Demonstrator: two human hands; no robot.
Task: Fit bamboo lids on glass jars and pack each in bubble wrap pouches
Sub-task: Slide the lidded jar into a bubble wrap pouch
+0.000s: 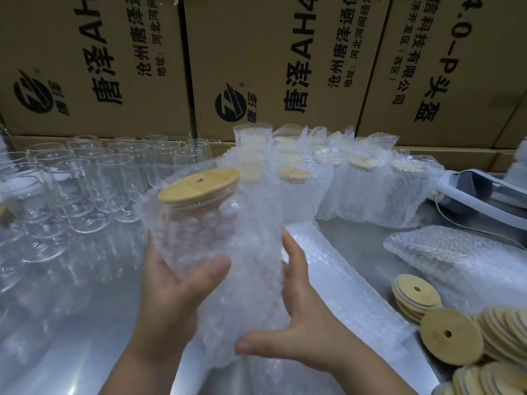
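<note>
Item in hand: we hold one glass jar, bamboo lid fitted, partly inside a bubble wrap pouch, above the steel table. Our left hand grips the pouch-covered jar from below, thumb across the front, fingers hidden behind. Our right hand lies flat against the pouch's right side, fingers straight, thumb spread under the lower end, clasping nothing. Long axis tilted: lid end up and away to the left, base end low and near us; the base itself is lost in the wrap. Around: bare jars left, packed jars behind, flat pouches just right, loose lids far right, partly cut off by the frame; printed cartons at back.
</note>
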